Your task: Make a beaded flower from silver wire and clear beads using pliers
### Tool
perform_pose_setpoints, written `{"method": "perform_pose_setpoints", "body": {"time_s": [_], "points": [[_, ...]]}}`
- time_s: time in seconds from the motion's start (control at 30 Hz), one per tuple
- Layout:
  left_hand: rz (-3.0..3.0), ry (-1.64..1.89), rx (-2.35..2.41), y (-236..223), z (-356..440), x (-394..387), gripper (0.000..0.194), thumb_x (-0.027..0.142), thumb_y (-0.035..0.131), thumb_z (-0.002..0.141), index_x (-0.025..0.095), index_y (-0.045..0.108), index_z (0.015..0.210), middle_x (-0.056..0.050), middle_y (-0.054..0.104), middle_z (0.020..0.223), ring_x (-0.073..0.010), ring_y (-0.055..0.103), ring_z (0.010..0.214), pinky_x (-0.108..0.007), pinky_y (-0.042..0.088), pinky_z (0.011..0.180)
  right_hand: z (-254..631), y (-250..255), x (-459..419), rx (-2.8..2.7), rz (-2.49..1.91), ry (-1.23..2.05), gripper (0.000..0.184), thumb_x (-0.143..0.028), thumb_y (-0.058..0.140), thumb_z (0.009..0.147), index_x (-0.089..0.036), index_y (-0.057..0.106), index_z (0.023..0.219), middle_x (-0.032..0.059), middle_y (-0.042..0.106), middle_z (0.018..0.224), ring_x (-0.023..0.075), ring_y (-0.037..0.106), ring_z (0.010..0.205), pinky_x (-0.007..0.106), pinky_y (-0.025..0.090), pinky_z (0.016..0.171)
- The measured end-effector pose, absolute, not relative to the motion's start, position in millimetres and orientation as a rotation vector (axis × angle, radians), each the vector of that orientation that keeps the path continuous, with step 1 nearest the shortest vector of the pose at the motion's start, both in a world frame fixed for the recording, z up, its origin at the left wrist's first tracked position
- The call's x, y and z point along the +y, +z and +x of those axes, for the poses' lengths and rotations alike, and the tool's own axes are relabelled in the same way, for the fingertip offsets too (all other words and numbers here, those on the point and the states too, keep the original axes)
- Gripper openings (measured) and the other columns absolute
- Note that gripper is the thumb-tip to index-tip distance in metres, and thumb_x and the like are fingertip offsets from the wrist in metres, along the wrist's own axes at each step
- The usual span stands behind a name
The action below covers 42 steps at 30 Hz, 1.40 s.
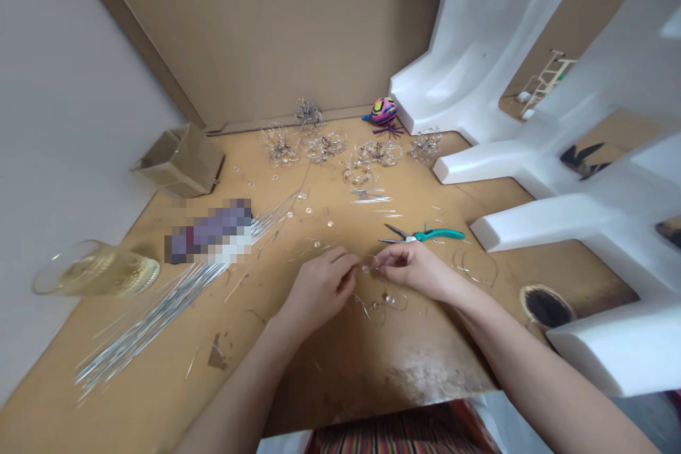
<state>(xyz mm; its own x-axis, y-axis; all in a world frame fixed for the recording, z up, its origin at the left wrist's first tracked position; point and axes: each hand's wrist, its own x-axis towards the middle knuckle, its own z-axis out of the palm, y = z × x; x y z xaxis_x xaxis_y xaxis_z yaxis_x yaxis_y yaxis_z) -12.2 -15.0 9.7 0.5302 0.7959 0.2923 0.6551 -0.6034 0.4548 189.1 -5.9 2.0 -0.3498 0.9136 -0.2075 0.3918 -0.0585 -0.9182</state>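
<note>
Tan table (pixel 133 415), glossy toward its near edge, with teal-handled needle-nose pliers (pixel 445 234) as reference. Just this side of the pliers, the right hand (pixel 412 266) shows a narrow grip, apparently pinching a thin wire (pixel 373 268) beside a clear, rounded bead (pixel 366 269). Farther left of the pliers, the left hand (pixel 322 285) curls inward; whether its grip holds anything cannot be told. Wire this fine and smooth could slip or spring away if pinched loosely. Beyond the pliers sit curly, openwork wire clusters (pixel 324 147); well left lie straight, silvery rods (pixel 175 308).
</note>
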Motion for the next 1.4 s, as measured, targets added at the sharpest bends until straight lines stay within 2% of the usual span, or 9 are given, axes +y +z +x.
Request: {"method": "perform_pose_setpoints", "body": {"time_s": [0.2, 0.37, 0.5, 0.6, 0.73, 1.13, 1.4], "points": [[2.095, 0.842, 1.252, 9.7, -14.0, -12.7, 0.016, 0.023, 0.048, 0.083, 0.019, 0.063, 0.085, -0.001, 0.062, 0.073, -0.0123, 0.057, 0.067, -0.023, 0.043, 0.061, 188.5, 3.4, -6.5, -1.726, -1.364, 1.445, 0.020, -0.021, 0.055, 0.065, -0.016, 0.066, 0.081, 0.0001, 0.063, 0.066, 0.0113, 0.053, 0.059, 0.023, 0.040, 0.058], [1.918, 0.798, 1.194, 14.5, -17.6, -13.9, 0.016, 0.027, 0.050, 0.083, 0.018, 0.063, 0.083, -0.002, 0.062, 0.071, -0.0133, 0.060, 0.065, -0.024, 0.047, 0.059, 187.2, 7.3, -7.2, -1.749, -1.404, 1.406, 0.019, -0.020, 0.055, 0.064, -0.016, 0.066, 0.078, -0.0026, 0.058, 0.060, 0.0095, 0.047, 0.054, 0.022, 0.037, 0.054], [1.721, 0.683, 1.074, 21.6, -19.0, -17.1, 0.013, 0.026, 0.050, 0.082, 0.017, 0.059, 0.080, -0.001, 0.062, 0.068, -0.0109, 0.058, 0.054, -0.022, 0.046, 0.050, 186.2, 8.7, -7.4, -1.763, -1.420, 1.392, 0.018, -0.020, 0.054, 0.064, -0.016, 0.066, 0.077, -0.0035, 0.054, 0.058, 0.0089, 0.044, 0.053, 0.022, 0.035, 0.052], [1.787, 0.604, 1.086, 23.8, -20.4, -17.8, 0.013, 0.026, 0.050, 0.082, 0.018, 0.059, 0.078, 0.000, 0.062, 0.064, -0.0107, 0.056, 0.055, -0.021, 0.042, 0.048, 185.9, 7.5, -7.5, -1.763, -1.421, 1.393, 0.018, -0.019, 0.054, 0.064, -0.016, 0.066, 0.076, -0.0039, 0.052, 0.056, 0.0086, 0.043, 0.052, 0.021, 0.034, 0.051], [1.878, 0.613, 1.132, 19.8, -22.6, -15.8, 0.012, 0.023, 0.048, 0.083, 0.019, 0.059, 0.082, 0.001, 0.064, 0.065, -0.0123, 0.058, 0.059, -0.023, 0.043, 0.054, 186.8, 6.6, -8.0, -1.775, -1.425, 1.414, 0.019, -0.019, 0.054, 0.064, -0.016, 0.066, 0.077, -0.0035, 0.053, 0.058, 0.0086, 0.043, 0.052, 0.021, 0.034, 0.051], [2.363, 0.677, 1.426, 14.4, -11.4, -20.3, 0.018, 0.017, 0.044, 0.084, 0.019, 0.062, 0.085, -0.003, 0.064, 0.080, -0.0154, 0.059, 0.071, -0.025, 0.042, 0.062, 187.6, 6.0, -8.0, -1.756, -1.450, 1.389, 0.019, -0.018, 0.054, 0.062, -0.017, 0.067, 0.076, -0.0026, 0.058, 0.060, 0.0100, 0.050, 0.055, 0.022, 0.038, 0.054], [2.299, 0.831, 1.475, 7.1, -2.5, -24.2, 0.017, 0.017, 0.045, 0.085, 0.018, 0.062, 0.084, -0.004, 0.065, 0.080, -0.0149, 0.059, 0.072, -0.026, 0.043, 0.066, 187.2, 5.9, -6.6, -1.700, -1.450, 1.454, 0.018, -0.018, 0.056, 0.061, -0.016, 0.066, 0.075, -0.0012, 0.061, 0.062, 0.0106, 0.051, 0.057, 0.022, 0.040, 0.055]]}}
